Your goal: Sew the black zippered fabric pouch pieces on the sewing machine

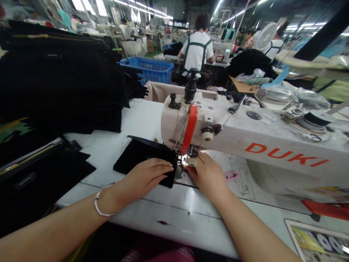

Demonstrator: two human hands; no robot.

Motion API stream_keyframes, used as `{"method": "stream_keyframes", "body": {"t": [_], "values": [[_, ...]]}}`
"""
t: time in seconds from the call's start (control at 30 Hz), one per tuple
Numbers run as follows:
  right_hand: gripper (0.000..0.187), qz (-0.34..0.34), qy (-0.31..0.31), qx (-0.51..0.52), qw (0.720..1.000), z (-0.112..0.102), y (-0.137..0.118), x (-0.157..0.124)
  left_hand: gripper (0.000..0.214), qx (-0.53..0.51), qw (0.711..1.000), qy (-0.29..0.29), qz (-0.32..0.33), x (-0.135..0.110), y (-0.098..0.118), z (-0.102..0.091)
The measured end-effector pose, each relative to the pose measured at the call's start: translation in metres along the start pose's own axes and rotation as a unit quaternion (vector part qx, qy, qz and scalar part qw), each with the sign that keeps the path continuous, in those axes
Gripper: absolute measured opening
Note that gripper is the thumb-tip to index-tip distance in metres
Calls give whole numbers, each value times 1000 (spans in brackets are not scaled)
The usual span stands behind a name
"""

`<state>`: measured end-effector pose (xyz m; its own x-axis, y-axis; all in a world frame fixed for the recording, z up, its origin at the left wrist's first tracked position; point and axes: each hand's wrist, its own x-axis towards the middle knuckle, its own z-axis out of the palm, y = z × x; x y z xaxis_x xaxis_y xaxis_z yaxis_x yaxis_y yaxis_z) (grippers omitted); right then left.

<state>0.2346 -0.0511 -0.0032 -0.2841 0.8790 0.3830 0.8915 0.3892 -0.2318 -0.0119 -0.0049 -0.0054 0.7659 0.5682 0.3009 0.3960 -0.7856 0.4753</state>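
A flat black fabric piece (144,153) lies on the white sewing table, its right edge beside the presser foot (184,160) of a sewing machine (226,127) marked "DUKI". My left hand (148,174), with a bracelet at the wrist, rests flat on this piece, fingers stretched toward the needle area. Just right of the foot is my right hand (208,173), its thumb and fingers curled in close around the foot area. The machine parts partly hide those fingertips, and what they pinch cannot be made out. A red guard (190,128) hangs in front of the machine head.
Tall stacks of black pieces (60,80) fill the left side, with more black pieces (40,171) nearer me. A pink thread snipper (231,175) lies under the machine arm. Beyond stand a blue basket (152,69) and a person (197,51) seated at another machine.
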Motion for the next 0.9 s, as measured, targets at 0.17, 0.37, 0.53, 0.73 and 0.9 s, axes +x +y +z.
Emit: {"method": "stream_keyframes", "body": {"t": [0.17, 0.37, 0.53, 0.73, 0.9], "values": [[18, -125, -34, 62, 990, -2, -18, -16, 31, 11, 998, 67, 8, -1, 3, -2], [17, -182, -72, 84, 977, 0, -27, -19, 41, 93, 987, -51, 123, -7, -1, 4], [17, -155, -74, 87, 981, -3, -30, -17, 44, 110, 980, -100, 129, -7, -2, 3], [15, -140, -56, 87, 985, -1, -29, -16, 40, 152, 970, -101, 160, 4, -5, 2], [13, -141, -62, 86, 984, 0, -25, -17, 35, 163, 965, -71, 194, 10, -12, 4]]}}
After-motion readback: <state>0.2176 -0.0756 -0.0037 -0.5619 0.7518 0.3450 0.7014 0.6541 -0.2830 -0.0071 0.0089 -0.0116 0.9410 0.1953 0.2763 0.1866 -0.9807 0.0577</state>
